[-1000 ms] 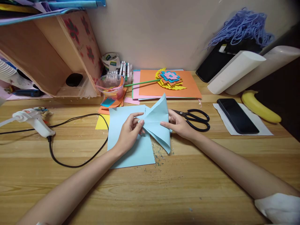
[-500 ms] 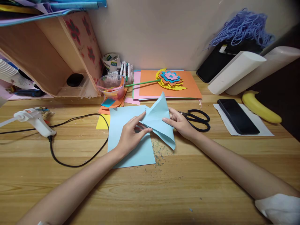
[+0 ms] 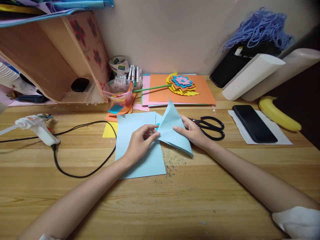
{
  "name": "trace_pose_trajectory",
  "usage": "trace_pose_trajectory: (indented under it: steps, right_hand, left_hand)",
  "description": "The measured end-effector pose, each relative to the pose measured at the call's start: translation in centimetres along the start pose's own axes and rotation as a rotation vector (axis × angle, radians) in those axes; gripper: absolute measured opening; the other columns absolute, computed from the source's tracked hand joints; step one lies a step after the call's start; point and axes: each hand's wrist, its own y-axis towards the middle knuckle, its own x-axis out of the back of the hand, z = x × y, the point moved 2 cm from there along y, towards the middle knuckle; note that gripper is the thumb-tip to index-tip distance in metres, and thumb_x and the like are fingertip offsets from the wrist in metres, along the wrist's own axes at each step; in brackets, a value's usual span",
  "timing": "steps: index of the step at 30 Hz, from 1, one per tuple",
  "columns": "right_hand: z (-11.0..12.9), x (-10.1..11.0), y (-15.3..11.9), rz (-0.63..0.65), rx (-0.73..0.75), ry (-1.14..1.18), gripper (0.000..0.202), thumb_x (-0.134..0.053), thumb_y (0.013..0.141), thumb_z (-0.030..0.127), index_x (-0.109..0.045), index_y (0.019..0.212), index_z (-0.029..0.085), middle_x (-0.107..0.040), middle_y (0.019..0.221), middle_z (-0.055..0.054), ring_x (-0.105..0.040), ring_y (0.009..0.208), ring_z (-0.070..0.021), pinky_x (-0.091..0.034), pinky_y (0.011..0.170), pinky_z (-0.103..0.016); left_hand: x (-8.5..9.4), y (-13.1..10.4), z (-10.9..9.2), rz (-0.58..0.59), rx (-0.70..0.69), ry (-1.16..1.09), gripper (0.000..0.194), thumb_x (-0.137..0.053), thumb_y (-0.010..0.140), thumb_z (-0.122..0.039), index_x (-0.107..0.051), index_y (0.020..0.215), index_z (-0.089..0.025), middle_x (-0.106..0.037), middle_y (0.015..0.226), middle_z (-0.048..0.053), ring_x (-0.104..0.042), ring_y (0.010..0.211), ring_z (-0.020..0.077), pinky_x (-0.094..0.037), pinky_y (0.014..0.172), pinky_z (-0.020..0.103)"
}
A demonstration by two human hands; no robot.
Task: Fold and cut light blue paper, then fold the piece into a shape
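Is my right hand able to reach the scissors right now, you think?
Probably, yes: the scissors lie just beside the right hand, handles uncovered, though it would first have to release the folded paper.

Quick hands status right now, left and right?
Left hand: curled at the edge of the folded light-blue paper; grip cannot be told.
Right hand: closed, holding that paper, thumb on top.

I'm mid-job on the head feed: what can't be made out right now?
All in the head view:
Right hand: some fingers, hidden behind the folded blue paper.
Left hand: whether it grips that paper; its own thumb and fingers obscure the contact.
Scissors: blade tips, hidden around the right hand and paper.
Glue stick: outer end, cut off by the left edge.
Tape roll: fine print, too small.
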Motion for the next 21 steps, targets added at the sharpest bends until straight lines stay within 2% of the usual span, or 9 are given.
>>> trace_pose_trajectory:
  steps: [4, 15, 18, 21]
  right_hand:
    - [-0.08, -0.06, -0.02, 0.013, 0.009, -0.013, 0.044, -0.058, 0.080, 0.038, -0.045, 0.117, 0.020, -0.061, 0.107, -0.007, -0.059, 0.093, -0.0202, -0.051, 0.074, -0.032]
    - [0.17, -0.26, -0.18, -0.001, 0.018, -0.037, 0.041, -0.057, 0.081, 0.037, -0.042, 0.116, 0.021, -0.061, 0.105, -0.007, -0.059, 0.090, -0.0186, -0.050, 0.073, -0.030]
    - [0.15, -0.38, -0.20, 0.008, 0.048, -0.046, 0.046, -0.056, 0.081, 0.037, -0.037, 0.121, 0.022, -0.059, 0.109, -0.008, -0.059, 0.091, -0.0188, -0.049, 0.074, -0.031]
    - [-0.08, -0.24, -0.06, 0.009, 0.124, -0.067, 0.050, -0.054, 0.083, 0.036, -0.032, 0.126, 0.024, -0.054, 0.118, -0.009, -0.057, 0.097, -0.0190, -0.048, 0.081, -0.034]
  left_hand:
    - [-0.06, 0.06, 0.03, 0.000, 0.009, -0.004, 0.026, -0.058, 0.080, -0.034, -0.061, 0.099, -0.018, -0.062, 0.085, 0.004, -0.056, 0.071, 0.0117, -0.046, 0.066, 0.025]
    - [-0.16, -0.02, 0.20, 0.033, 0.003, 0.008, 0.024, -0.057, 0.080, -0.028, -0.056, 0.102, -0.018, -0.058, 0.085, 0.002, -0.057, 0.065, 0.0095, -0.046, 0.064, 0.024]
    - [-0.04, -0.02, 0.12, 0.005, 0.003, 0.018, 0.022, -0.055, 0.081, -0.027, -0.055, 0.101, -0.018, -0.057, 0.083, 0.002, -0.055, 0.062, 0.0090, -0.045, 0.062, 0.024]
    - [0.10, -0.02, 0.12, -0.051, 0.011, 0.008, 0.020, -0.054, 0.081, -0.027, -0.054, 0.100, -0.017, -0.056, 0.078, 0.001, -0.055, 0.062, 0.0097, -0.045, 0.062, 0.023]
